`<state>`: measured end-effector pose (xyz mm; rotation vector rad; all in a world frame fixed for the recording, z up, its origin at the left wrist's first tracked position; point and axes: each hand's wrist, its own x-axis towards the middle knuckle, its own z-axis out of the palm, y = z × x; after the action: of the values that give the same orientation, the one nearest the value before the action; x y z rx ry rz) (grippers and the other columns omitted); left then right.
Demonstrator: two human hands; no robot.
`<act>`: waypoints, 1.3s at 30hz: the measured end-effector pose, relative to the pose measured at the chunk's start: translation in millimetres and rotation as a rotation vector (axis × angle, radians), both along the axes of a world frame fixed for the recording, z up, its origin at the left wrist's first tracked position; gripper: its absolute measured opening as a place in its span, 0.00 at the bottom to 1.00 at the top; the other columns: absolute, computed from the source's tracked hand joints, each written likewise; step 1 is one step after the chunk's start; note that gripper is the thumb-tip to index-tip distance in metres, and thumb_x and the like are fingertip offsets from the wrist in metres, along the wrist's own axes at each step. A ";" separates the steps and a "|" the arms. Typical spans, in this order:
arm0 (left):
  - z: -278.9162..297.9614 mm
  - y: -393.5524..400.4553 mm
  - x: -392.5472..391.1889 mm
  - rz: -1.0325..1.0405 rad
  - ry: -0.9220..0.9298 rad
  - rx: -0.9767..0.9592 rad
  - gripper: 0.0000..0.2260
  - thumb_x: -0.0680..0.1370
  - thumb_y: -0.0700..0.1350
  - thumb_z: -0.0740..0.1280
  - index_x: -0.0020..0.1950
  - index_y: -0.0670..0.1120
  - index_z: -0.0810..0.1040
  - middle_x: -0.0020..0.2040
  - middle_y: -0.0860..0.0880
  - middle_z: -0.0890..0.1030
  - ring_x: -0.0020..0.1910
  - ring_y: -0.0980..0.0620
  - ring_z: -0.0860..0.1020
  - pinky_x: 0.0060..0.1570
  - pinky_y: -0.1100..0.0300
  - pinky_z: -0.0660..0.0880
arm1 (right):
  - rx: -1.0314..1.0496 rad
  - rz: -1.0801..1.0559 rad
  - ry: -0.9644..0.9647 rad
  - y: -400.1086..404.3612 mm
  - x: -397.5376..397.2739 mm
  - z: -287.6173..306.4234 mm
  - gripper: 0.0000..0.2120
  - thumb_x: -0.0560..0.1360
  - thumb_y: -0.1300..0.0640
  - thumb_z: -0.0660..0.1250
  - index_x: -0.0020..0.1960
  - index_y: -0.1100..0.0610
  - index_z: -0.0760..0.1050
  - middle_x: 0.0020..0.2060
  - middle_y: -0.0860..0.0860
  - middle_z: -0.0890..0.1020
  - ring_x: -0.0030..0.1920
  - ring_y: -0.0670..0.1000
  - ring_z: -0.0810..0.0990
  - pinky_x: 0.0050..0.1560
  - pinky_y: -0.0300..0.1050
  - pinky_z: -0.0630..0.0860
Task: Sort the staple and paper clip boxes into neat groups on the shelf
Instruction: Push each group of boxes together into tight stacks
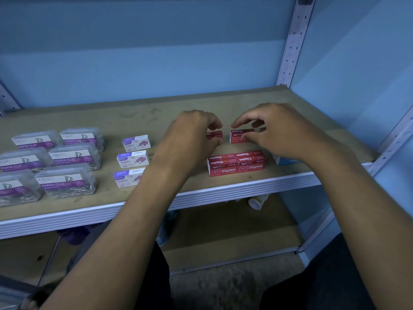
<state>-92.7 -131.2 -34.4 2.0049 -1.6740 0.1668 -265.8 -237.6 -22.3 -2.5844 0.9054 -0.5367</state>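
Farthest left of the red block of staple boxes (237, 163), six clear plastic boxes (67, 153) lie in two columns on the shelf (134, 117), each with a purple band reading "PAPER CLIP" under the brand "KREATI"; loose metal clips show through their walls. Nearer the block, still to its left, three white and purple boxes (133, 159) sit in a column, marked "KREATI" and "STAPLES" beside a drawing of a staple strip; the nearest of them is partly covered by the left forearm.

Behind the block and slightly to its left, the left hand (192, 135) curls its fingers round a small red box (215, 134), of which only one end shows, with lettering too cut off to read. Directly behind the block, the right hand (277, 133) pinches another red box (240, 136) between forefinger and thumb; its lid reads "Staples" upside down. The two held boxes lie apart, with a gap between them.

The block itself is made of red boxes packed tight near the shelf's front edge, printed "Staples" with a "10" mark. Just right of it, a blue and white box (285, 161) peeks from under the right wrist.
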 end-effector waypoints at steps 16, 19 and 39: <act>-6.9 -24.9 9.9 0.026 0.008 0.115 0.11 0.74 0.46 0.71 0.56 0.53 0.84 0.54 0.53 0.84 0.51 0.52 0.81 0.53 0.57 0.78 | 0.025 -0.031 0.019 -16.3 21.4 -13.4 0.12 0.77 0.57 0.72 0.58 0.45 0.84 0.55 0.46 0.84 0.52 0.45 0.81 0.58 0.46 0.79; -6.2 -26.0 10.4 0.024 0.018 0.101 0.13 0.75 0.39 0.69 0.54 0.53 0.84 0.51 0.54 0.85 0.47 0.53 0.81 0.51 0.58 0.79 | 0.016 -0.039 0.027 -16.2 22.3 -14.7 0.13 0.76 0.60 0.71 0.56 0.45 0.84 0.52 0.46 0.85 0.50 0.44 0.81 0.53 0.40 0.77; 6.6 4.9 -5.8 -0.089 0.084 0.043 0.08 0.76 0.44 0.72 0.54 0.53 0.85 0.50 0.56 0.85 0.41 0.60 0.77 0.46 0.64 0.74 | 0.018 -0.043 0.005 8.7 7.6 2.2 0.07 0.76 0.55 0.73 0.52 0.46 0.85 0.47 0.44 0.85 0.46 0.42 0.81 0.44 0.37 0.77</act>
<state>-98.5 -126.4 -27.8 1.9364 -1.7234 0.0149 -258.2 -228.9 -20.0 -2.5565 0.9647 -0.5321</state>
